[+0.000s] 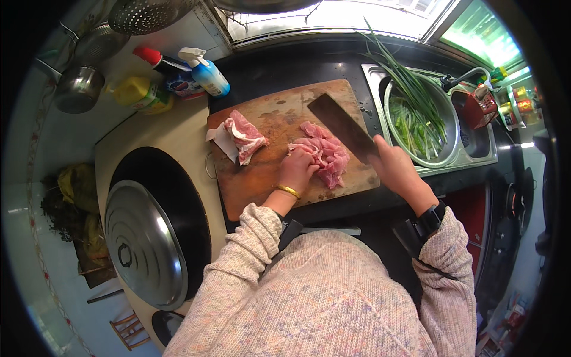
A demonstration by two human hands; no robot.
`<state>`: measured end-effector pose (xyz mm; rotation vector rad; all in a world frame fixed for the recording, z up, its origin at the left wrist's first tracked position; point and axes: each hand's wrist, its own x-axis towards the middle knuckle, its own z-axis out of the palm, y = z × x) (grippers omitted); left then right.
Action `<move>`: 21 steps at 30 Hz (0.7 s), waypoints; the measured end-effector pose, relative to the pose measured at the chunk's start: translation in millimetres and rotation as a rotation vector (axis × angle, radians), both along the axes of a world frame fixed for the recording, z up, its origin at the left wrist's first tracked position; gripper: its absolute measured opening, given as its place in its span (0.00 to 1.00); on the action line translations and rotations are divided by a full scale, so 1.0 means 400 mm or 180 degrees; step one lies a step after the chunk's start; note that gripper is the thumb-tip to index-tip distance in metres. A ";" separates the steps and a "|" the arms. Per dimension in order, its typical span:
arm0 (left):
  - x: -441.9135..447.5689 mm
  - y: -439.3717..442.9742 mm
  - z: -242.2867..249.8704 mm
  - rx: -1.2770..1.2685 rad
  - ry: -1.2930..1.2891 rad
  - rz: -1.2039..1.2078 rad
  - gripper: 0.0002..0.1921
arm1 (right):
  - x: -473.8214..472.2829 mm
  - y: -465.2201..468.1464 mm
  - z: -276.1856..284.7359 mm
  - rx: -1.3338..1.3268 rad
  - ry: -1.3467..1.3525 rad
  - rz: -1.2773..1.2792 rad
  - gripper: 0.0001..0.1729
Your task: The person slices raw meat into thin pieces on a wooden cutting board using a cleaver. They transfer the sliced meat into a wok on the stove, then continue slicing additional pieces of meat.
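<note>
A wide-bladed cleaver (341, 127) is gripped by its handle in my right hand (397, 167). Its dark blade slants up and left over the right part of a wooden cutting board (276, 107). My left hand (296, 172), with a gold bangle at the wrist, has its fingers curled on the left side of a pile of sliced raw meat (332, 156). Some slices under those fingers are hidden. Farther left on the board lies a larger folded piece of raw meat (245, 136) with pale fat along it.
A metal bowl (451, 129) of long green stalks sits in the sink (486, 151) at right. Behind the board's left corner stand a blue spray bottle (214, 80) and a yellow bottle (142, 93). A wok (192, 214) with a metal lid (142, 250) occupies the left side.
</note>
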<state>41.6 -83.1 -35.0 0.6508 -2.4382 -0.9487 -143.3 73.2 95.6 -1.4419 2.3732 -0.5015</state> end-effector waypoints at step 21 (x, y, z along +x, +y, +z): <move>0.148 -0.122 0.115 0.1564 0.0147 0.0842 0.09 | -0.123 -0.119 -0.089 -0.0037 0.1498 0.1719 0.04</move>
